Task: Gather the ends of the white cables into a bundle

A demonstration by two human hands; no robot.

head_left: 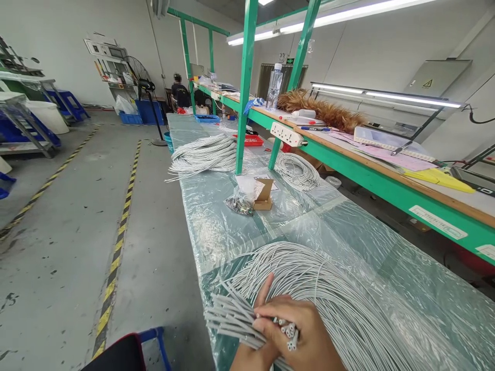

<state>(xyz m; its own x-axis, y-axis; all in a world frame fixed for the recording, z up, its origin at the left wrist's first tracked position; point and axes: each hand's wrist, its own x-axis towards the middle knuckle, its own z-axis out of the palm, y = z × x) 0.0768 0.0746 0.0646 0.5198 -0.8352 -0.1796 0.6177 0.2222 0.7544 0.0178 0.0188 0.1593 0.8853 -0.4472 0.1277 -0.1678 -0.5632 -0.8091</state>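
Both hands are close together over the near edge of the covered table. My left hand (253, 356), mostly hidden behind the right, is closed around a bundle of grey cable ends (234, 317) that fan out to the left; one of its fingers points up. My right hand (309, 327) crosses in front of it, thumb and forefinger pinched at the bundle. Several short cut cable ends (288, 332) stick out from inside its curled fingers, their round cut faces showing. Under and beyond the hands lies a large loop of thin grey cables (328, 278).
Farther along the plastic-covered table (216, 232) are a small cardboard box (263, 196), a plastic bag of small parts (240, 203) and two more cable coils (207, 154). A green-framed shelf (371, 172) runs along the right. A chair (116, 355) stands lower left. Someone sits far back.
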